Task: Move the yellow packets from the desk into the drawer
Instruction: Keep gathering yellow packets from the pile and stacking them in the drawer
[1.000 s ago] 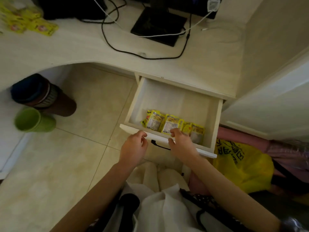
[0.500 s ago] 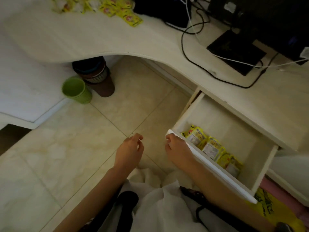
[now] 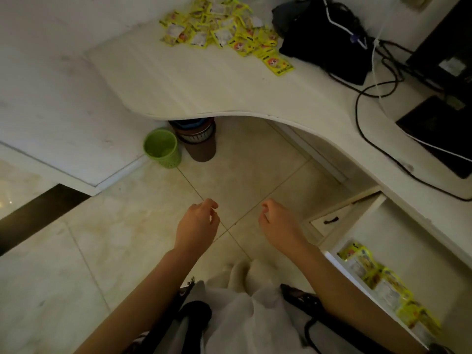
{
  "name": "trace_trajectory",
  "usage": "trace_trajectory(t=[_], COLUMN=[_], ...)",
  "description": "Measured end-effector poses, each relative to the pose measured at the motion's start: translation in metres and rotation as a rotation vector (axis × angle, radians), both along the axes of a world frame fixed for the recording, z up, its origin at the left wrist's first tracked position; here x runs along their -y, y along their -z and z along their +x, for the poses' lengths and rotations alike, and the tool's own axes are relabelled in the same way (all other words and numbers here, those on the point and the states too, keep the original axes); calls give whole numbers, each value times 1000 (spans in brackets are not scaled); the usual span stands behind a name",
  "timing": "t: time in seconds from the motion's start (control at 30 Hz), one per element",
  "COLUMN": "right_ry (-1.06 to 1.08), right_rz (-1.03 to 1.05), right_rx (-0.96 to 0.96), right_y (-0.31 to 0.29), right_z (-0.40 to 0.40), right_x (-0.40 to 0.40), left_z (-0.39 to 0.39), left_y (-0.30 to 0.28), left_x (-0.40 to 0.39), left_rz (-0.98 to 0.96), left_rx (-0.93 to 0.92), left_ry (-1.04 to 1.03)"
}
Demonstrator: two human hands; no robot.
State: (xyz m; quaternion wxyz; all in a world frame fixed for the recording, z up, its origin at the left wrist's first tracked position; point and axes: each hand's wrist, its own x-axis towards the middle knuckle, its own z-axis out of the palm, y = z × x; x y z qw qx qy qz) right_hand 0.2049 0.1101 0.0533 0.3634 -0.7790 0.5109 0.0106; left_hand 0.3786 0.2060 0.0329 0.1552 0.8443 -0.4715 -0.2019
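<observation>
A heap of several yellow packets lies at the far side of the white desk. The open white drawer is at the lower right, with three yellow packets lined along its front wall. My left hand and my right hand hover over the tiled floor between desk and drawer. Both have loosely curled fingers and hold nothing. The right hand is clear of the drawer's corner.
A green bin and a brown bin stand on the floor under the desk edge. A black bag, cables and a black monitor base occupy the desk's right side. A lower drawer front shows beside the open drawer.
My view has swung left, bringing the packet heap on the desk into sight. Both hands have left the drawer's front edge and now hang over the floor, empty.
</observation>
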Motion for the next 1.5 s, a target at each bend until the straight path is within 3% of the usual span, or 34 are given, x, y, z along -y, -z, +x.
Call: trace_trajectory(t=[0.67,1.0,1.5], right_ry=[-114,-85,136], right_rz=[-141,-176,-168], right_rx=[-43,-67,-245], right_y=[-9,-12,14], right_z=[131,189,245], right_x=[291,399,502], left_z=[123,196,315], left_y=[-11,-9,-3], left_x=[260,370,546], left_rz=[-46,-14,46], left_rx=[40,49,98], left_ry=[-75,-33,266])
